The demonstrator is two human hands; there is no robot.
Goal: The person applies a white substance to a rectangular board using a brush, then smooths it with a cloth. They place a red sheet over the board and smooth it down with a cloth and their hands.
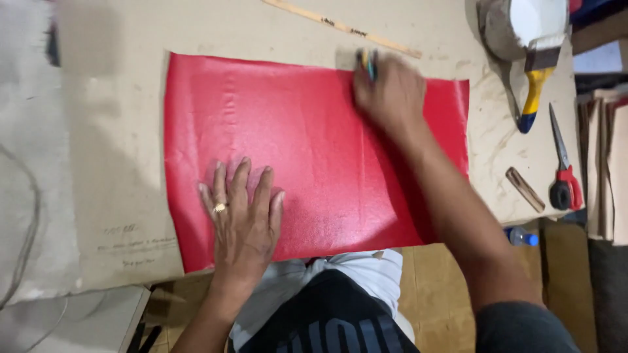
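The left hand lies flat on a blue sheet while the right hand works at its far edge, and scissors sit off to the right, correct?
Not quite: the sheet is red, not blue, as the head view shows. The left hand lies flat on it, the right hand works at its far edge, and scissors sit to the right.

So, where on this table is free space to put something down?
Bare cardboard lies left of the red sheet, and a strip lies between its top edge and the wooden ruler. The right side is crowded: glue pot, brush, scissors, wooden stick.

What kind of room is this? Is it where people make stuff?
Probably a craft workshop: a red sheet lies on a card-covered worktable, with scissors and a glue brush nearby.
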